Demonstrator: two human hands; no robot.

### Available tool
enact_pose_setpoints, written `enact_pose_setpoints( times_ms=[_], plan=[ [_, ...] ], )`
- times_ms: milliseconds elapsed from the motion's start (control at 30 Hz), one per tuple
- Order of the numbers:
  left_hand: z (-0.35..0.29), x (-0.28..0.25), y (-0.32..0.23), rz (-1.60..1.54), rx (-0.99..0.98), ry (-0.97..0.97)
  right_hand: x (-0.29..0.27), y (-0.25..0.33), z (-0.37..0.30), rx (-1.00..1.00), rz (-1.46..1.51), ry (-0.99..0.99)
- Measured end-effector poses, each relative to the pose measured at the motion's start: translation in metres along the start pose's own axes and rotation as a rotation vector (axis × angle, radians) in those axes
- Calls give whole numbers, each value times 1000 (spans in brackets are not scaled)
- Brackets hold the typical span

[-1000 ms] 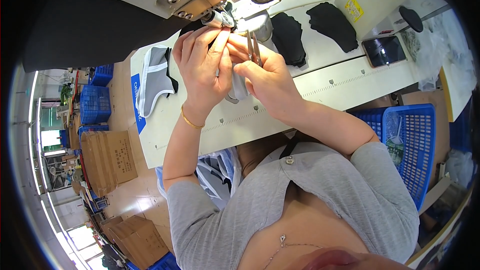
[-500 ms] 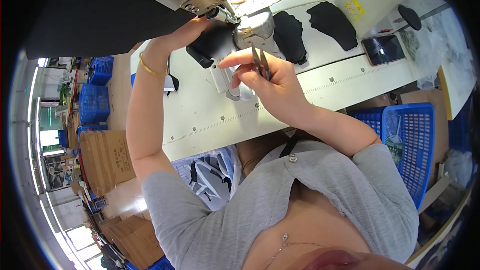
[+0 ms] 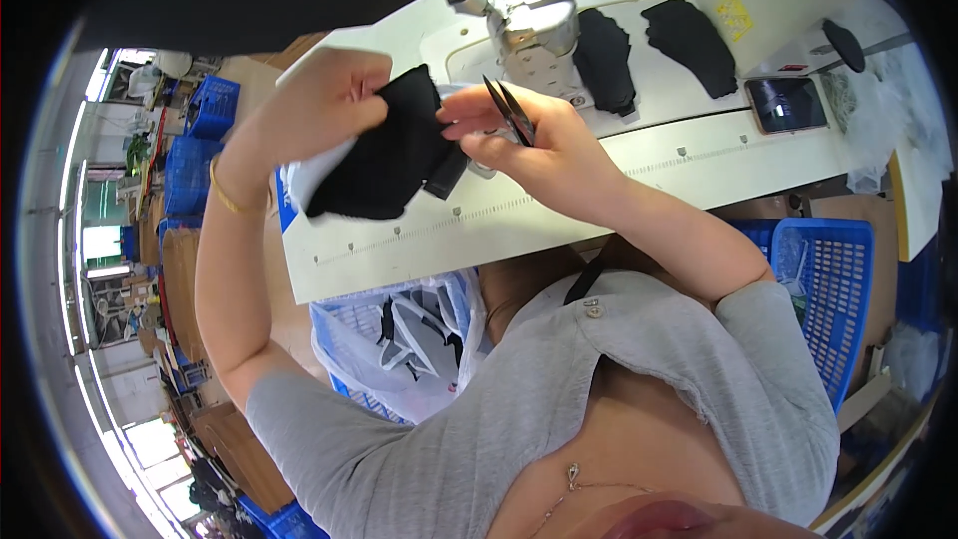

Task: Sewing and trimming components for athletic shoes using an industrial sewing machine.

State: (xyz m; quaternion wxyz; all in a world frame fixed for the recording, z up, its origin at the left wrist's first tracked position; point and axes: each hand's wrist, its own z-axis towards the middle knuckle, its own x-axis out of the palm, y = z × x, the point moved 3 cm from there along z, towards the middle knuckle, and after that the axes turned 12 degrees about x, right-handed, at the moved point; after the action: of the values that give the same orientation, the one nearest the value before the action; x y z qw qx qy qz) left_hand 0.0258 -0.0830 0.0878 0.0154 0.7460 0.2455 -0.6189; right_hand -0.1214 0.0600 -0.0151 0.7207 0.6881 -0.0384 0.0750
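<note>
My left hand [image 3: 324,105] pinches the upper left edge of a black fabric piece [image 3: 384,160] and holds it up over the front of the table, left of the sewing machine [image 3: 534,35]. A white patch shows behind the fabric, partly hidden. In my right hand [image 3: 549,150] are thread snips [image 3: 511,112], their dark blades pointing up and away. The fingertips of that hand are at the fabric's right edge; whether they grip it I cannot tell.
Two stacks of black fabric pieces [image 3: 605,60] [image 3: 691,45] lie right of the machine. Beyond them sits a phone [image 3: 783,105]. Below the table stand a lined basket [image 3: 339,339] with scraps and a blue basket [image 3: 833,309]. Dark cloth [image 3: 230,0] hangs at upper left.
The black fabric has come away from the machine's needle area, drawn left and toward me by my left hand. My right hand stays close to it, snips still held.
</note>
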Motion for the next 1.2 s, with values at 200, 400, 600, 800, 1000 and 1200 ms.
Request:
enact_pose_setpoints(
  times_ms=[200,400,600,800,1000,1200],
  plan=[
    [-42,58,-51,-88,-157,-326,15,-21,31,19,-178,8],
    [-40,109,-43,-268,4,-704,3,-21,19,-11,-272,118],
    [-15,103,-40,-552,390,-540,-20,17,6,49,-359,342],
    [-1,93,-30,-819,226,-163,-42,4,8,51,-203,252],
    [-9,110,-51,-891,84,-597,-66,-24,-4,206,-159,206],
    [-1,121,-54,-754,86,-682,-51,-15,-16,260,-294,68]
  ],
)
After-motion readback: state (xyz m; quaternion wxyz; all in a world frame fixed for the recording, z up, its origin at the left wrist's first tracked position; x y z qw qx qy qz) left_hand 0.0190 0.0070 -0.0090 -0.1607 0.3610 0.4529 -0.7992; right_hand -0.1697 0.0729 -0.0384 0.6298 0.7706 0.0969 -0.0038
